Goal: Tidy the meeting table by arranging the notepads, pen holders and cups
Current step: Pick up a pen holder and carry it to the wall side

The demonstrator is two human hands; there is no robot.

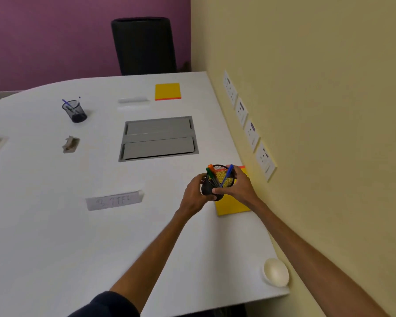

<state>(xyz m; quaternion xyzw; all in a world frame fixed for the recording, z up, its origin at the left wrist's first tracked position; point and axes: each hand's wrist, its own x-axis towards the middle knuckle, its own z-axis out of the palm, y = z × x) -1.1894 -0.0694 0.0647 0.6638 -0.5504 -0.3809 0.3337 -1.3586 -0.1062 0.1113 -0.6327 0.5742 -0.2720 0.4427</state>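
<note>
A black mesh pen holder [217,180] with orange, green and blue pens is held between both my hands, above a yellow notepad [232,205] near the wall. My left hand [196,195] grips its left side and my right hand [237,187] wraps its right side. A second yellow notepad [167,91] lies at the far side of the white table [55,236]. Another black mesh pen holder [74,110] with a blue pen stands at the far left. A white cup [276,272] lies at the near right corner, seemingly upside down.
A grey cable hatch [158,138] is set into the table's middle. A white name plate [114,200] lies left of my hands, and a small beige object [70,144] further left. A black chair [144,45] stands behind the table. Wall sockets [249,129] line the yellow wall at right.
</note>
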